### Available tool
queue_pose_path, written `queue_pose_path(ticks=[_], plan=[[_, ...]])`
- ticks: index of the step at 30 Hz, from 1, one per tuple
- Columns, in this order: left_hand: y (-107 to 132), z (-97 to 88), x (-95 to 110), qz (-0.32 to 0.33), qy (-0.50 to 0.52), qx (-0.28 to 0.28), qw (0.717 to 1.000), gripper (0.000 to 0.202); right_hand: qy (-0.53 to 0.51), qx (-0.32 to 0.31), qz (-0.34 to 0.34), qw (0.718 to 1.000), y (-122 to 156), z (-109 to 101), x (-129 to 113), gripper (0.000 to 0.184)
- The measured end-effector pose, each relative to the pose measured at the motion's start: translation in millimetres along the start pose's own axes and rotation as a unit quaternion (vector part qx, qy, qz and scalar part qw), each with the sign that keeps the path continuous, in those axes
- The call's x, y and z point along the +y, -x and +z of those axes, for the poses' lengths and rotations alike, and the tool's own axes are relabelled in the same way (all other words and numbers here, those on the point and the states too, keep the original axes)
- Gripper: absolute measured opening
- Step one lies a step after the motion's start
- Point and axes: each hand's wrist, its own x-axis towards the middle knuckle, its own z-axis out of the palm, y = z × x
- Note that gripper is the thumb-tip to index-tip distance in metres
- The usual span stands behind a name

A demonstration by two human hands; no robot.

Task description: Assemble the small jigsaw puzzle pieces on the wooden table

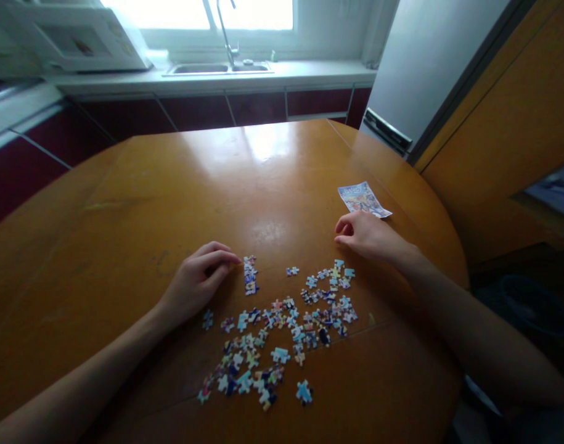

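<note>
My left hand lies on the wooden table with its fingers loosely stretched out. Its fingertips reach the left edge of a short joined strip of jigsaw puzzle; nothing shows in its grasp. Off to the right, my right hand rests on the table, fingers loosely curled, with a small gap between thumb and forefinger and no piece visible there. Just beyond it lies a printed picture sheet. Many loose puzzle pieces spread in front of me, between my forearms. A small pair of pieces sits right of the strip.
The round wooden table fills most of the view. Past its far edge are a counter with a sink and tap, a white microwave at left and a fridge at right.
</note>
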Motion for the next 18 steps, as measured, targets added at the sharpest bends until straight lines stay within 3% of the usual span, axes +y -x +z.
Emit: queue_pose_path(ticks=[18], plan=[[1.0, -0.7, -4.8, 0.022, 0.001, -0.005, 1.000, 0.019, -0.006, -0.013, 0.007, 1.000, -1.0, -1.8, 3.0, 0.006]])
